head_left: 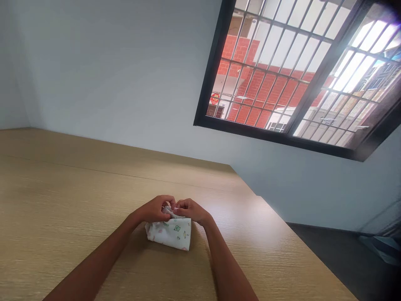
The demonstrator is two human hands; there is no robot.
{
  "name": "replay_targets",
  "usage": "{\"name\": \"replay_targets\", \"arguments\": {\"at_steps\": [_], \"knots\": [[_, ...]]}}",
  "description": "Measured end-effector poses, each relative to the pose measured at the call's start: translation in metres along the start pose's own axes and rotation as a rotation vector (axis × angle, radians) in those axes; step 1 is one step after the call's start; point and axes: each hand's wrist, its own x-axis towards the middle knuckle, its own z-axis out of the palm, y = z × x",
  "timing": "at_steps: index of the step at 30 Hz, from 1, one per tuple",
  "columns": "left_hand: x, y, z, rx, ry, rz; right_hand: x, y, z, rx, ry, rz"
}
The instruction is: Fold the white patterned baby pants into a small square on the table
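Note:
A folded white cloth (171,235) printed with small green, pink and yellow figures lies on the wooden table. Along its far edge runs a gathered, greyish-white band. My left hand (156,209) curls around the left part of this band, with thumb and fingers closed on it. From the other side my right hand (191,210) pinches the band, its fingertips almost meeting those of the left. The hands partly cover the far edge of the cloth, and what kind of cloth article it is cannot be made out.
The light wooden table (78,188) stretches far to the left and has a seam along its back part. Its right edge slants towards me, with dark floor (338,251) beyond. Behind stand a pale wall (109,75) and a barred window (266,75).

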Motion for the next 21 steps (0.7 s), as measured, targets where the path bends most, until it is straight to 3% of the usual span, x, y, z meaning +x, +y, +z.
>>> {"name": "replay_targets", "arguments": {"at_steps": [7,21], "knots": [[0.002,-0.007,0.005,0.129,0.035,0.043,-0.002,0.007,-0.007,-0.089,-0.058,-0.021],[0.001,-0.004,0.007,-0.077,-0.073,0.065,-0.008,-0.013,-0.004,-0.486,-0.027,0.021]]}}
